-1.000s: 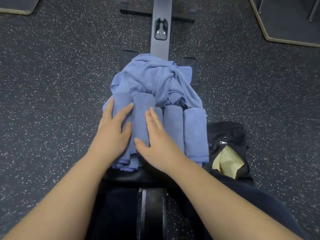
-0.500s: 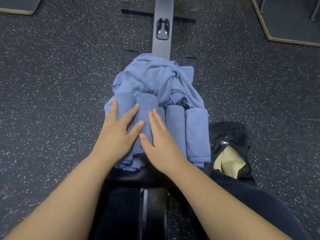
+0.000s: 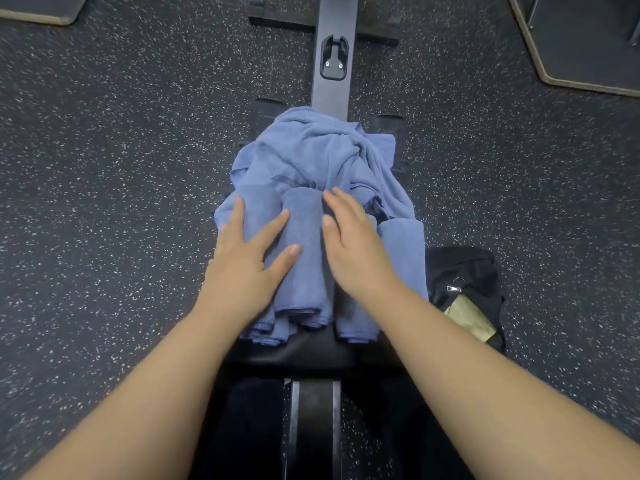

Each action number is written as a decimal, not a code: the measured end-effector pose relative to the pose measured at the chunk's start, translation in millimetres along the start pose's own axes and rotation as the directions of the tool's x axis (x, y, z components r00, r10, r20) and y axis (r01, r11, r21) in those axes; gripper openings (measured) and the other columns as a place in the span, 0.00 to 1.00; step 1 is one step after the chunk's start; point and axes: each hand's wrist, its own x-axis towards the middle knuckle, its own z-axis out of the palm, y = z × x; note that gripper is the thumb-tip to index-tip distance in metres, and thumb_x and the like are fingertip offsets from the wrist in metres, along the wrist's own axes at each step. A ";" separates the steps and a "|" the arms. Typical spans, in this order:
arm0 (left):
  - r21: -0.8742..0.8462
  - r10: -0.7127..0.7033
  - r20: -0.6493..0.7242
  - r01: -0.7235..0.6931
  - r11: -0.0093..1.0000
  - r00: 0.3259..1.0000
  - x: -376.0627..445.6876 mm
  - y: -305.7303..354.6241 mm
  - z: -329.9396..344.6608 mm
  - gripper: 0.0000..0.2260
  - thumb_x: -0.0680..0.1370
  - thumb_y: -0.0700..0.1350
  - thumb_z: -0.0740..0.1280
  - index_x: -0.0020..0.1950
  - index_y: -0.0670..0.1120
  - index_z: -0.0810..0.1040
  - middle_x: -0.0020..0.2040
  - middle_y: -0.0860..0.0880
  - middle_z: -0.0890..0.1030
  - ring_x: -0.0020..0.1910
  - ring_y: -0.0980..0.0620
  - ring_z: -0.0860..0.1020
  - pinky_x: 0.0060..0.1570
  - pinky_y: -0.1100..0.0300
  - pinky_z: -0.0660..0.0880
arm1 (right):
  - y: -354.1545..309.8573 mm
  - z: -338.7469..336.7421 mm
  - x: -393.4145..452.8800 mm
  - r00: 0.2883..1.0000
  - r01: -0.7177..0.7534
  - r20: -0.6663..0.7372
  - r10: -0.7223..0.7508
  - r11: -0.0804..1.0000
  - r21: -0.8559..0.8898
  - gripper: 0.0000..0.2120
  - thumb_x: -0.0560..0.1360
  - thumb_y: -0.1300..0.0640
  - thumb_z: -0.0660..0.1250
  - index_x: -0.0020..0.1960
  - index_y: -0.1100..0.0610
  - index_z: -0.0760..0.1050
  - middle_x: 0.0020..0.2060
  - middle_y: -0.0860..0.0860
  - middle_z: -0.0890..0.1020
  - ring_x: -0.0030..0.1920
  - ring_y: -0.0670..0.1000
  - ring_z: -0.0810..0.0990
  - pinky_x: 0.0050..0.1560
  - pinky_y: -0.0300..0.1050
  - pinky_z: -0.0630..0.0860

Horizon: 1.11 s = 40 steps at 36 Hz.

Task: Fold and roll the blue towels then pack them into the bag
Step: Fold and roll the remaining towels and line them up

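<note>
Ok so from my feed, closest to the camera is a dark metal rail [image 3: 313, 427] running under me, then the black padded bench seat [image 3: 311, 351] that everything sits on. Both bare forearms reach forward over it.

My left hand [image 3: 247, 261] lies flat with fingers spread on the left side of the rolled blue terry towels [image 3: 303, 258], thumb angled across the middle roll. My right hand [image 3: 353, 247] is flat too, fingers straight and close together, pressing down on the rolls just right of that one. No pinching or curling from either hand, just palms and fingers resting on the cloth.

The rolls lie side by side across the seat, their ends hanging toward me at the near edge. One more blue roll [image 3: 405, 258] sits at the far right, touching the right hand's wrist side.

Just right of the bench, on the floor, is the black fabric bag [image 3: 464, 271], zipper open, with a pale yellow cloth [image 3: 467, 317] showing inside.

Behind the rolls there's a loose crumpled heap of blue towels [image 3: 311, 150], not folded, piled against the rolls. Past that the grey metal beam [image 3: 332, 29] continues away over the dark speckled rubber floor [image 3: 121, 133].
</note>
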 end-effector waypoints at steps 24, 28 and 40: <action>0.140 0.087 -0.045 -0.080 0.987 0.995 -1.3 1.9 6.8 0.28 0.72 0.72 0.49 0.72 0.69 0.56 0.79 0.42 0.46 0.77 0.42 0.50 0.74 0.44 0.56 | -2.0 -28.5 27.4 0.993 0.115 0.060 -0.106 0.980 -0.163 0.23 0.82 0.63 0.53 0.77 0.59 0.57 0.77 0.53 0.55 0.74 0.50 0.56 0.62 0.30 0.53; 0.120 0.105 -0.053 -0.098 0.988 0.993 -2.8 1.7 6.8 0.29 0.70 0.71 0.50 0.70 0.68 0.56 0.79 0.39 0.47 0.78 0.41 0.50 0.75 0.45 0.54 | -13.7 -39.9 29.1 0.989 0.146 -0.017 -0.147 0.986 -0.079 0.24 0.82 0.64 0.53 0.77 0.59 0.55 0.77 0.53 0.52 0.76 0.48 0.51 0.58 0.17 0.44; 0.132 0.070 -0.064 -0.062 0.989 0.995 -7.3 4.5 6.4 0.33 0.69 0.71 0.55 0.73 0.63 0.62 0.79 0.39 0.48 0.77 0.42 0.52 0.73 0.47 0.56 | -41.2 -76.6 26.7 0.958 0.267 -0.089 -0.271 0.962 -0.054 0.25 0.80 0.67 0.53 0.77 0.59 0.55 0.77 0.52 0.53 0.76 0.48 0.51 0.63 0.20 0.45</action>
